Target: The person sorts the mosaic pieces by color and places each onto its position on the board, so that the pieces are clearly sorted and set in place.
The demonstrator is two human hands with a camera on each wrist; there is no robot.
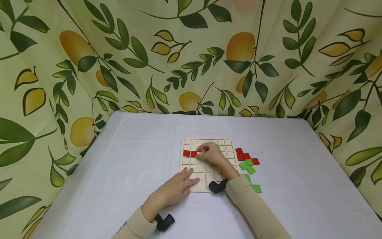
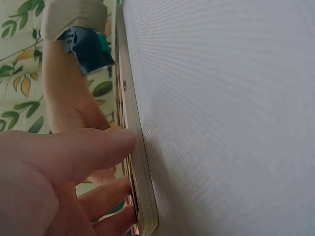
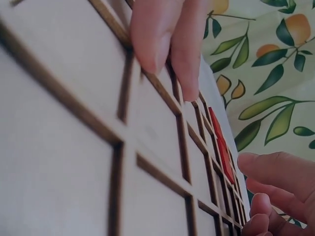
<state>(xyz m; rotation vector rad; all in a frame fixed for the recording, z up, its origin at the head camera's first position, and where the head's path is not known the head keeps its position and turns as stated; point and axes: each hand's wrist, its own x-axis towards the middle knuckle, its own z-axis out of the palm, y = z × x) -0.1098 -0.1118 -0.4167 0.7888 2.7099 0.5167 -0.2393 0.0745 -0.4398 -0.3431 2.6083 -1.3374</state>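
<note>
A pale wooden grid board lies on the white table. Side by side near its left edge, two red square tiles fill cells; they also appear in the right wrist view as red tiles. My right hand bends over the board, thumb and fingertips apart beside the right-hand red tile. No tile shows between them; its fingertips appear at the board surface in the right wrist view. My left hand rests with spread fingers on the board's lower left corner, its thumb along the edge.
Right of the board lie several loose red tiles and green tiles, some overlapping; the right forearm partly covers the lower ones. Black wrist cameras sit on both wrists. A leaf-and-fruit patterned curtain hangs behind the table.
</note>
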